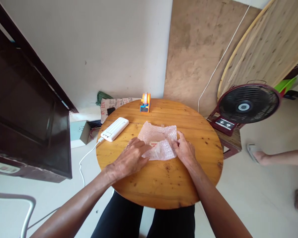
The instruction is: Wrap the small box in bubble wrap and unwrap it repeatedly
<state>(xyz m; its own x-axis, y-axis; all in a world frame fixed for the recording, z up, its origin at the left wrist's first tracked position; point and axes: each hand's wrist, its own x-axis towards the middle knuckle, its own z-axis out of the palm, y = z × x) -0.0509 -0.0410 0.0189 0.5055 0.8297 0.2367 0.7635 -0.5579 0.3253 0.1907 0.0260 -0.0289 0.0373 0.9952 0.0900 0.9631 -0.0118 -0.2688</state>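
Note:
A sheet of clear bubble wrap [157, 130] lies on the round wooden table [164, 185], its near part folded up and over. Inside the fold a small item with a red and white label [154, 143] partly shows; its kind I cannot make out. My left hand [132, 155] is closed on the wrap's left edge, fingers curled and thumb low. On the opposite side, my right hand [185, 150] pinches the right edge between thumb and fingers. Some fingertips of both hands are hidden by the wrap.
An orange and blue tape dispenser [145, 103] stands at the table's far edge. To the left lies a white power bank [115, 129] with a white cable [81, 168]. A dark fan [245, 105] stands at right, near another person's leg [283, 157].

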